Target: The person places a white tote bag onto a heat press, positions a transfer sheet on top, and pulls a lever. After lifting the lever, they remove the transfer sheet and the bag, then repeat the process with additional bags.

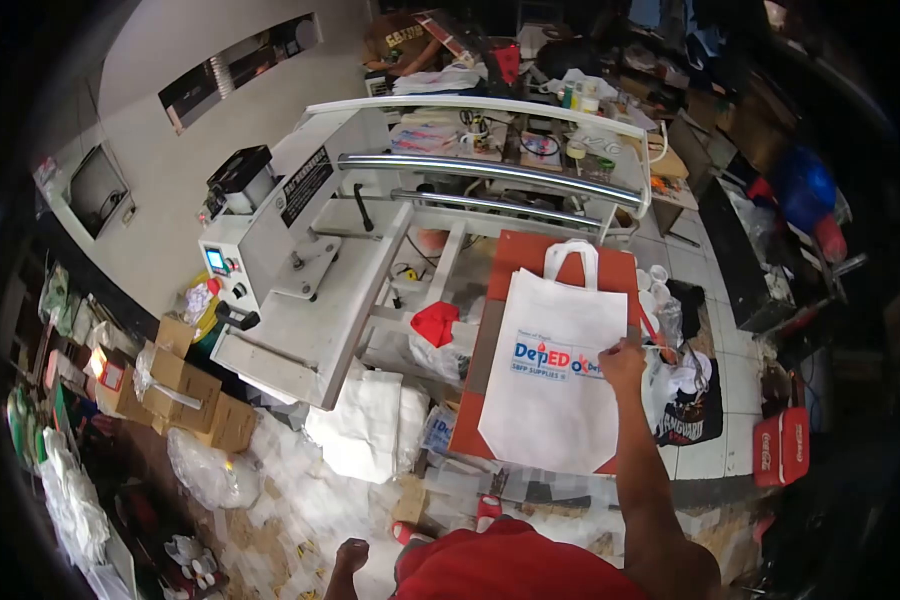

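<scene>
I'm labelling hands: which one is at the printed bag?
The right hand, at the bag by its print; the left hand is low, beside the red shirt, away from the bag.

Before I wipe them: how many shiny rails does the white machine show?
2: the upper rail, and the lower rail below it in view, both beyond the white bag. More may be hidden.
</scene>
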{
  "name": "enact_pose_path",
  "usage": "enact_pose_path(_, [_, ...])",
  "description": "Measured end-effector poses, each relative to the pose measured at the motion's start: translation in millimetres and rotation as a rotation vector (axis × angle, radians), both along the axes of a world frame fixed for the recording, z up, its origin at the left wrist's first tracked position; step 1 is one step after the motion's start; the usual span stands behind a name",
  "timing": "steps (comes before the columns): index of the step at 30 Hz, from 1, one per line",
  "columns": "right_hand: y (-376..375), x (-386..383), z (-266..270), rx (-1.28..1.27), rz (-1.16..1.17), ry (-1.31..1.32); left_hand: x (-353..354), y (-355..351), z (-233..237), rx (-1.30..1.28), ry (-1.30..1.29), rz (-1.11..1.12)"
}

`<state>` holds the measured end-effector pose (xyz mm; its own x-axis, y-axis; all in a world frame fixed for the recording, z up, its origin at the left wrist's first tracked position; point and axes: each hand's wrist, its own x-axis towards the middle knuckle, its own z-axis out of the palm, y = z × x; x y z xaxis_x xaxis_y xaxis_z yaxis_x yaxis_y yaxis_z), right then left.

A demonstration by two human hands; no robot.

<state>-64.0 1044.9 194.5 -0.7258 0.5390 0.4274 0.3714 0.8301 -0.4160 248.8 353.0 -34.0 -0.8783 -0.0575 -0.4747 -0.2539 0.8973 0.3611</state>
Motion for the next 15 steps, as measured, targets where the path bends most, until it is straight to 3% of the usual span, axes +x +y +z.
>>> enact_pose_path(1, [-16.0, 0.2, -2.3, -0.088, 0.116, 0.018, 5.3, -4.7, -5.8, -0.072, 0.013, -0.100])
enact_pose_path(2, [-37.8, 7.6, -8.7, -0.182, 0.221, 0.027, -0.3, 2.3, 8.7, 0.007, -0.131, -0.002])
enact_pose_path(3, [-76.6, 17.0, 7.5, -0.219, 0.359, 0.088, 5.1, -0.8, 2.4, -0.075, 0.001, -0.157])
enact_pose_path(4, [-110.8, 26.6, -6.3, -0.248, 0.485, 0.134, 5.6, -6.5, -15.4, -0.104, -0.057, -0.139])
enact_pose_path(5, [-152.9, 48.1, 7.3, -0.404, 0.543, -0.072, 0.4, 4.4, 5.4, -0.118, 0.007, -0.302])
enact_pose_path(6, [-195.9, 73.5, 32.2, -0.633, 0.696, -0.083, 3.4, 8.0, -3.1, 0.053, 0.008, 0.041])
enact_pose_path(7, [-221.8, 93.1, 37.7, -0.650, 0.806, -0.377, -6.8, 18.0, 20.6, 0.141, -0.184, 0.068])
enact_pose_path(8, [-247.3, 112.4, 34.7, -0.655, 0.994, -0.432, -10.4, 35.3, 41.7, 0.217, -0.138, 0.185])
enact_pose_path(9, [-263.0, 129.8, 32.3, -0.773, 1.119, -0.655, -9.1, 43.9, 52.3, 0.291, -0.088, 0.309])
enact_pose_path(10, [-271.8, 141.0, 41.1, -0.858, 1.278, -0.732, -4.7, 42.5, 51.7, 0.288, -0.099, 0.304])
enact_pose_path(11, [-277.0, 146.6, 50.5, -0.828, 1.337, -0.794, 1.2, 39.5, 45.5, 0.313, 0.081, 0.169])
enact_pose_path(12, [-281.8, 147.9, 45.7, -0.852, 1.319, -0.876, 9.3, 33.0, 33.4, 0.336, 0.261, 0.036])
enact_pose_path(13, [-286.5, 148.9, 37.9, -0.874, 1.302, -0.958, 19.2, 16.6, 10.4, 0.335, 0.254, 0.042])
enact_pose_path(15, [-288.3, 140.0, 18.9, -1.000, 1.212, -1.052, 44.2, -19.2, -30.2, 1.058, -0.090, 0.196])
